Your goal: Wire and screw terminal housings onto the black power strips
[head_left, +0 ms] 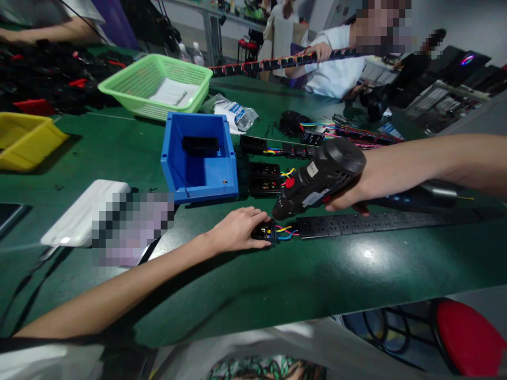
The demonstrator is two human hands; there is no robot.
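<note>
My left hand (241,228) rests on the green table with its fingers closed round a small black plug housing (263,230). Yellow, red and blue wires (285,233) run from that housing into a long black power strip (356,224) with a row of sockets. In my right hand (352,195) is a black cordless screwdriver (320,177), tilted so that its nose points down just above the housing. Whether its bit touches a screw cannot be made out. The fingers round the tool's handle are partly hidden behind its body.
Behind my left hand stands a blue bin (198,179) with a black part inside. More wired black housings (263,184) lie beside it. Farther back are a green basket (158,108) and a yellow bin (29,140). A co-worker (332,68) across the table holds a long strip.
</note>
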